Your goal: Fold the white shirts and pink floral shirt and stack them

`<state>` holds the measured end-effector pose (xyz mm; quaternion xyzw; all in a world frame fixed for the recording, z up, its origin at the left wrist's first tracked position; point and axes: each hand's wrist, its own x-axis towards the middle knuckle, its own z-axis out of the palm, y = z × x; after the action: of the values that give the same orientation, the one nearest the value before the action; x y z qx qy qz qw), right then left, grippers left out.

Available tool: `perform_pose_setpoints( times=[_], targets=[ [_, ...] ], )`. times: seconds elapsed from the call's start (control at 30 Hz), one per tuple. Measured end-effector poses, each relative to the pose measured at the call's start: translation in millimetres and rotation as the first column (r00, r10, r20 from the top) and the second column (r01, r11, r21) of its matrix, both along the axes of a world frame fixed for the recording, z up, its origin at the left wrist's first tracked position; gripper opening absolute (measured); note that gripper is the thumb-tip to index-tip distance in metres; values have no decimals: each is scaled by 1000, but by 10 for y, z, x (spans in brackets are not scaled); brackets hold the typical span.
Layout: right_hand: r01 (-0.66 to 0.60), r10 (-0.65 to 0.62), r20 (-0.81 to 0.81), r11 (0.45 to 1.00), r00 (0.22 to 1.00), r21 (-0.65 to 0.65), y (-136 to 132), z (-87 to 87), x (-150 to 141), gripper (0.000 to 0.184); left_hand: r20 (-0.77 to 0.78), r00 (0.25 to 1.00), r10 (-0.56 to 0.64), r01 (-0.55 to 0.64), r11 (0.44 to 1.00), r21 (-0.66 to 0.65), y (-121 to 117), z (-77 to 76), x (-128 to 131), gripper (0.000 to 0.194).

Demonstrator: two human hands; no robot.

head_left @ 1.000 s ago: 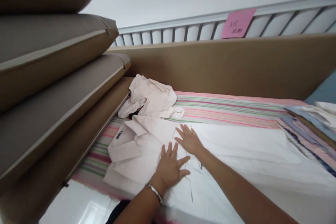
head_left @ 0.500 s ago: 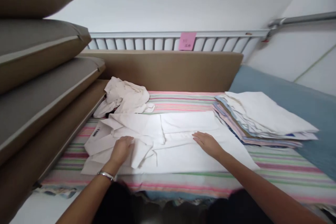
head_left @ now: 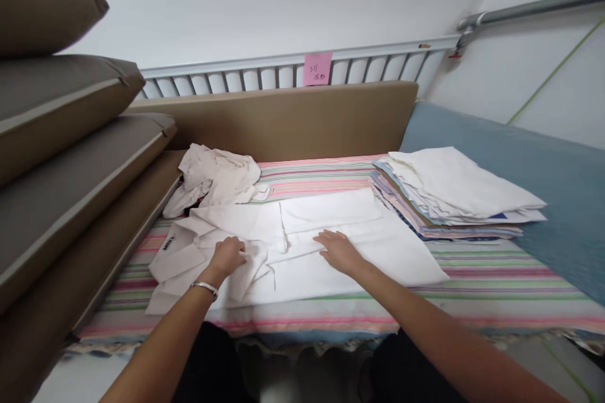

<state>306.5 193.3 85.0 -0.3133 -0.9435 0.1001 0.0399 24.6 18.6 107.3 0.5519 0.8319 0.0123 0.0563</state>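
Lying flat across the striped pink, green and white cloth-covered work surface [head_left: 472, 305], a pale cream collared shirt with a dark neck label [head_left: 265, 245] is spread with its collar to the left and its body running right. The left hand [head_left: 227, 256], a silver bangle [head_left: 205, 288] at its wrist, is curled shut on a fold of the shirt's fabric near the chest, apparently to draw that layer over or keep it from shifting. The right hand [head_left: 339, 252] rests palm down with fingers extended on the shirt's middle, grasping nothing; this looks like pressing the cloth flat against the surface. Just beyond the collar, at the far left, sits a crumpled heap of cream garments [head_left: 215, 179], unfolded and apart from the shirt. At the far right, a stack of folded white and striped fabrics [head_left: 454, 192] lies squared, partly on the blue mat [head_left: 543, 201]. Brown padded cushions [head_left: 70, 157] are stacked at the left edge, and a pink sticky note [head_left: 317, 68] is fixed to the white rail on the far wall.
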Motion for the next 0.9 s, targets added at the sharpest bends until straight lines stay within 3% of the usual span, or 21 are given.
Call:
perform_pose_setpoints(
  times=[0.13,0.27,0.4,0.5,0.57,0.63,0.7,0.77,0.9],
  targets=[
    [4,-5,16,998,1000,68,132,-31,185,39,-5,996,-94,93,983,156,-347,-4,68,13],
    [-27,38,-64,986,997,164,78,12,394,32,1,971,-238,215,877,431,-767,-101,139,15],
    [-22,65,-179,972,982,232,39,54,530,27,47,964,-263,198,820,537,-926,-185,155,14],
    [-10,63,-211,970,975,242,118,68,506,25,154,973,-172,60,833,551,-766,-203,81,16],
    [42,1,-179,971,984,237,186,59,420,25,218,975,-35,-75,875,478,-577,-190,14,17],
    [142,-116,-119,961,986,237,200,30,308,29,216,968,132,-206,905,373,-399,-174,-14,16],
    [198,-179,-95,946,979,256,119,-14,210,38,142,956,255,-290,893,346,-291,-176,42,27],
    [132,-101,-123,950,987,284,-51,-71,157,41,34,975,219,-213,885,414,-268,-215,201,37],
    [-135,190,-162,944,968,302,-338,-232,231,39,-155,977,-148,200,891,408,-338,-379,673,45]
  ],
)
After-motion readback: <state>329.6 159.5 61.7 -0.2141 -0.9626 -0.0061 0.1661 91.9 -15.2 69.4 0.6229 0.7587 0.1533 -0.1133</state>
